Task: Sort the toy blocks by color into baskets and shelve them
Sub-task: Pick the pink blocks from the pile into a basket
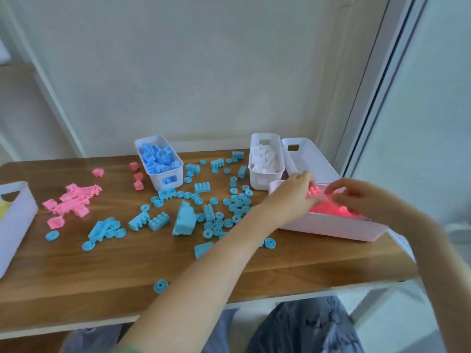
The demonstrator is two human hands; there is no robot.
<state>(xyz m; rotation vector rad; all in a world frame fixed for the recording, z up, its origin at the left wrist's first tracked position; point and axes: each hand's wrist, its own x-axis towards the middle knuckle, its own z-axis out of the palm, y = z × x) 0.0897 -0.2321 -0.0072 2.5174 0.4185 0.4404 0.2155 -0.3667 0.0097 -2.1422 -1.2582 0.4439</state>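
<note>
Left hand (295,192) reaches over the near-right white basket (331,229) of red-pink blocks and pinches a pink block (313,192) between thumb and fingers. Right hand (356,196) is over the same basket, fingers curled and blurred; cannot tell whether it holds anything. Loose blue blocks (183,220) lie mid-table (76,276). Loose pink blocks (71,200) lie at left.

Loose teal blocks (201,212) crowd the table (76,271) middle; its front strip lies bare.
</note>
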